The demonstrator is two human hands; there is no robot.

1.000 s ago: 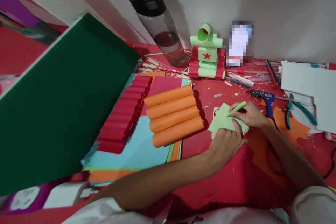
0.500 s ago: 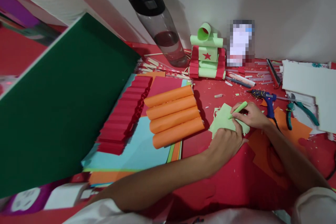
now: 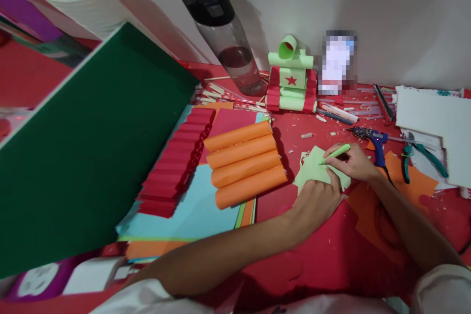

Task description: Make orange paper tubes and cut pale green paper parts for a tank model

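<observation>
My right hand (image 3: 355, 163) pinches a slim light green pen (image 3: 340, 152), held slanted. Its lower tip rests on a piece of light green paper (image 3: 311, 169) lying on the red table. Against the near side of that paper lies my left hand (image 3: 319, 201), its index finger and thumb stretched out and the other fingers partly hidden. Just left of the paper is a panel of orange paper rolls (image 3: 246, 162) joined side by side. A green and red paper model (image 3: 292, 83) with a red star stands by the wall.
A blue glue gun (image 3: 373, 137), teal-handled pliers (image 3: 429, 154) and a cutter (image 3: 383, 103) lie to the right. Pleated red paper (image 3: 176, 157) lies on coloured sheets (image 3: 195, 206). A green board (image 3: 99, 147) leans at left. A water bottle (image 3: 224, 34) and a phone (image 3: 335, 64) stand behind.
The pen's tip has shifted slightly left on the paper and the pen leans over a little more. My left hand keeps its place. The view has moved slightly.
</observation>
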